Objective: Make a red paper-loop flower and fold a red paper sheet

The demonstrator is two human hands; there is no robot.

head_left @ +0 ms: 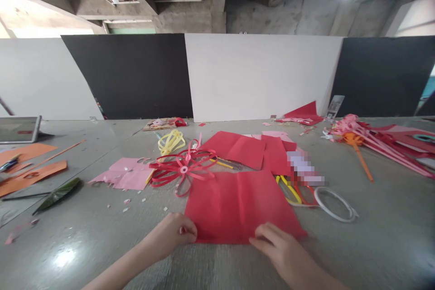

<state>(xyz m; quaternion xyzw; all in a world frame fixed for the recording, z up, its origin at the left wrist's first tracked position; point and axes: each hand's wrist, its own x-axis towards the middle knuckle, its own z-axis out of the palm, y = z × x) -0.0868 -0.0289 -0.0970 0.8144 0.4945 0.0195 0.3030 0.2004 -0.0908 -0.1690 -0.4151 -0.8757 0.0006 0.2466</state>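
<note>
Spanning the lower view, a grey tabletop (112, 253) is backed by upright black and white panels (265, 72). On it, nearest the person, a broad red sheet (217, 204) is laid flat, with lengthwise creases noted near its middle. Its near left corner is pinched between thumb and fingers of the left hand (173, 233); its near edge is gripped by the fingertips of the right hand (283, 249), inward of the near right corner, which is left unheld. Should the two grips be pulled unevenly, the edge could be skewed or the paper torn, it is judged. With that corner unsupported, a crooked crease could be formed if the edge were bent, and the existing creases could draw the paper off line.

Beyond the far edge, smaller red sheets (238, 145) are piled; they could be dragged along if any overlap exists, which cannot be confirmed. At the far left corner, the red looped strips (184, 170) are found close enough to be snagged or crushed by a sideways shift. To the right, a yellow loop (294, 192) and a white ring (316, 197) could be knocked by the right arm. Smallest, paper scraps (127, 201) are scattered leftward; unevenness could be caused if any were trapped beneath.
</note>
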